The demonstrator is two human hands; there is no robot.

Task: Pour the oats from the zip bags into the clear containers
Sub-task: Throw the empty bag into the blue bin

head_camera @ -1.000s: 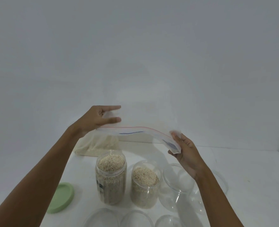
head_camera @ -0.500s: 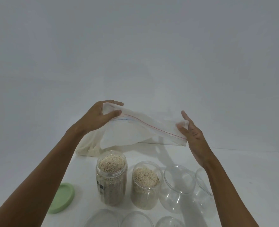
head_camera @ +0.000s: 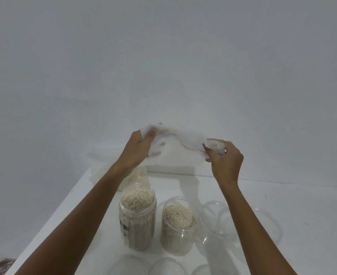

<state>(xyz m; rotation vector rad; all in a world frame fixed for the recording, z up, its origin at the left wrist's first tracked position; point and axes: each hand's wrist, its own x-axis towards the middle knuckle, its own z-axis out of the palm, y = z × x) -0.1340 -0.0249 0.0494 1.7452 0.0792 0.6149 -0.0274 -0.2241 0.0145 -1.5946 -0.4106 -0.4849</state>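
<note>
Both hands are raised above the far part of the white desk (head_camera: 282, 205), stretching an empty clear zip bag (head_camera: 183, 138) between them. The left hand (head_camera: 138, 148) has its grip closed on the bag's left end, fingers curled into the plastic and blurred. The right hand (head_camera: 225, 157) has its grip bunched tightly around the bag's right end, crumpling it in the fist. The bag sags slightly in the middle, its red and blue zip lines faintly visible. Below, near the middle of the desk, a tall clear container (head_camera: 137, 217) stands upright, filled with oats almost to the rim. Just right of it a shorter clear container (head_camera: 178, 225) is likewise filled with oats. Further right sits an empty clear container (head_camera: 216, 219), tilted toward the camera. A zip bag of oats (head_camera: 136, 176) lies on the far left of the desk, behind the left forearm. More clear rims (head_camera: 165, 266) show along the near edge.
</note>
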